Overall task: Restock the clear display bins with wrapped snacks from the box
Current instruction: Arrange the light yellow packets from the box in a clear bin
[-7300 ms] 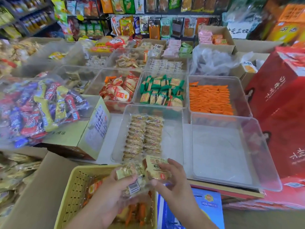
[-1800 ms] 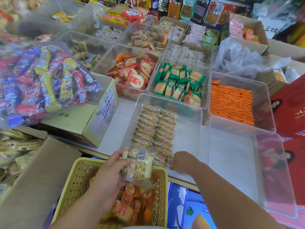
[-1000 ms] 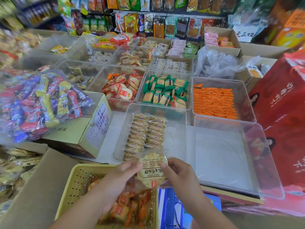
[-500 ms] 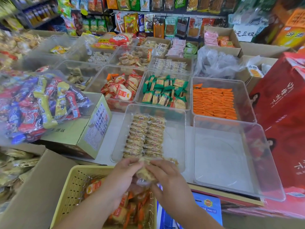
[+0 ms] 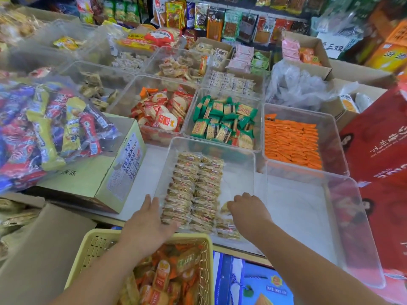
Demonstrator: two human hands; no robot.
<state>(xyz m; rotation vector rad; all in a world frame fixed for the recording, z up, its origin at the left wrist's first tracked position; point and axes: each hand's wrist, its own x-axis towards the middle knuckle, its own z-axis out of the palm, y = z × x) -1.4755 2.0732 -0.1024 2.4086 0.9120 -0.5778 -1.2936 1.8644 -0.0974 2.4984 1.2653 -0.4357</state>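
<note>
Both forearms reach forward from the bottom edge, palms down, to the near end of a clear display bin (image 5: 239, 179). The right hand (image 5: 248, 211) is inside it with knuckles up and fingers curled, the tips closed on one wrapped snack (image 5: 224, 208) just left of the hand; the blur hides how firm the hold is. A few more packets lie under its wrist, against the near wall. The left hand (image 5: 147, 221) lies flat at the bin's near left corner, fingers straight and together, gripping nothing; its thumb side touches the near end of the two rows of packets (image 5: 193, 183) that run away from the hands along the bin's floor.

Right under the left forearm stands a yellow basket (image 5: 88, 249) with orange-wrapped snacks (image 5: 163, 276). Right of the right hand is a second clear bin (image 5: 361, 216). Beyond the hands, three more clear bins stand side by side: orange packets (image 5: 290, 142) ahead of the right hand, green packets (image 5: 222, 124) straight ahead, red-and-white round crackers (image 5: 163, 115) ahead of the left hand. Left of the left hand, a pale green carton (image 5: 88, 179) bears a clear bag of mixed coloured sweets (image 5: 44, 128). Red boxes (image 5: 378, 139) rise far right of the right hand.
</note>
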